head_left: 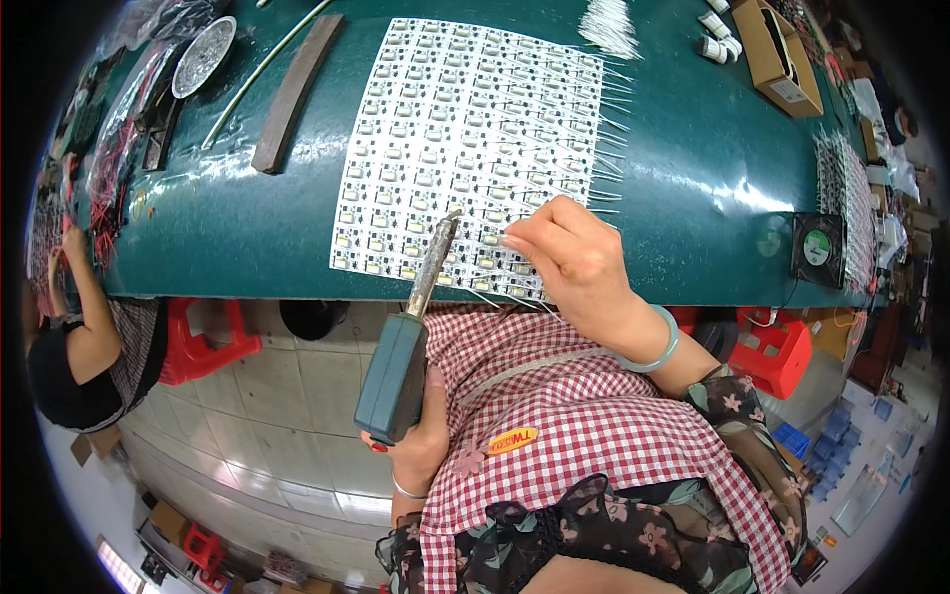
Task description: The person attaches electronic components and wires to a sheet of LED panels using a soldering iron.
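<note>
A white sheet of small circuit boards (396, 148), set in rows with tiny components, lies on the green table. My left hand (424, 436) is closed round the dark green handle of a soldering gun (394, 376). Its metal tip reaches over the lower middle of the sheet. Just right of that tip, my right hand (579, 252) pinches down at the boards with thumb and forefinger; whatever sits between the fingertips is hidden. Thin white wires (612, 129) stick out from the sheet's right-hand columns, and some lie close to the pinching fingers.
A bundle of white wires (609, 28) lies beyond the sheet. Left of it are a dark bar (297, 94), a pale rod (259, 79) and a metal dish (205, 56). Rightward stand a cardboard box (777, 59) and a black fan (818, 249). Another person (94, 346) sits far left.
</note>
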`<state>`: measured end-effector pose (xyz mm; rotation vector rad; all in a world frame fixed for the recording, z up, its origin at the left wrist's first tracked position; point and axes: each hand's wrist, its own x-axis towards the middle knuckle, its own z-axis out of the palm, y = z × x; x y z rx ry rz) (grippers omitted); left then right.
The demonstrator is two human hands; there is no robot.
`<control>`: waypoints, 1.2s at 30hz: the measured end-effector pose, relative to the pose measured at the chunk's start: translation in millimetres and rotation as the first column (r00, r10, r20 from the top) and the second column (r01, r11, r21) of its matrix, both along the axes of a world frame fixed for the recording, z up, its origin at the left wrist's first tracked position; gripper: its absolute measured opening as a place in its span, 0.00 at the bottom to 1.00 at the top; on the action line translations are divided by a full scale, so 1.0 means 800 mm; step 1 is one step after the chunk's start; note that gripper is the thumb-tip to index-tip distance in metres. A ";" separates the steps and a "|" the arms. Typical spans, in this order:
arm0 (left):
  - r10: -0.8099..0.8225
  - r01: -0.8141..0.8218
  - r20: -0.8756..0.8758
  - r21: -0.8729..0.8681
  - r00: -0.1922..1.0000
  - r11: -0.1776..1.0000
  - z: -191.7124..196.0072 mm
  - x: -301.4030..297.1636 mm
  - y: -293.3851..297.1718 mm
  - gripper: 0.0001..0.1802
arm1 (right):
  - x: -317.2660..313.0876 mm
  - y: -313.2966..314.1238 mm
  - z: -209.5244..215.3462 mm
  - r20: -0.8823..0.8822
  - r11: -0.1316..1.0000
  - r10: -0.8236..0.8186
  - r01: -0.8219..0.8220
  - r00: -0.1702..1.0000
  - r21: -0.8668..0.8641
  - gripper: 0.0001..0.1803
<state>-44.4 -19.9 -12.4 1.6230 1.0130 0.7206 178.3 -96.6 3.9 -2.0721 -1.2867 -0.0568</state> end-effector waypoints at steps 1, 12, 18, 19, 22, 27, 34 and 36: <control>0.015 -0.015 0.016 -0.002 1.000 1.000 0.000 0.001 0.000 0.14 | -0.001 -0.002 0.003 -0.091 0.999 0.032 -0.031 0.995 0.013 0.07; -0.010 0.010 0.000 0.045 1.000 0.999 -0.004 -0.002 0.000 0.14 | 0.002 0.010 -0.011 -0.147 0.992 0.070 -0.053 0.987 0.112 0.07; 0.003 -0.003 0.008 -0.004 1.000 1.000 -0.005 -0.006 -0.003 0.13 | 0.003 0.017 -0.030 0.014 0.995 0.055 -0.056 0.998 0.080 0.07; 0.006 -0.006 0.009 -0.013 1.000 1.000 -0.005 -0.007 -0.003 0.13 | 0.003 0.017 -0.032 0.009 0.996 0.050 -0.050 0.999 0.072 0.07; -0.001 0.001 0.001 0.003 1.000 1.000 -0.004 -0.007 -0.003 0.13 | 0.003 0.017 -0.031 -0.014 0.997 0.041 -0.040 0.999 0.063 0.07; -0.070 0.067 -0.021 -0.140 0.997 0.988 -0.011 -0.023 -0.004 0.22 | 0.006 0.017 -0.030 -0.034 0.997 0.047 -0.045 0.998 0.055 0.06; 0.000 -0.002 -0.037 -0.059 0.999 0.998 -0.003 -0.012 -0.004 0.13 | 0.008 0.018 -0.030 -0.013 0.998 0.066 -0.066 0.998 0.008 0.04; -0.002 0.001 -0.039 -0.042 0.999 0.999 -0.005 -0.011 -0.005 0.13 | 0.009 0.018 -0.030 -0.012 0.998 0.067 -0.067 0.998 0.007 0.04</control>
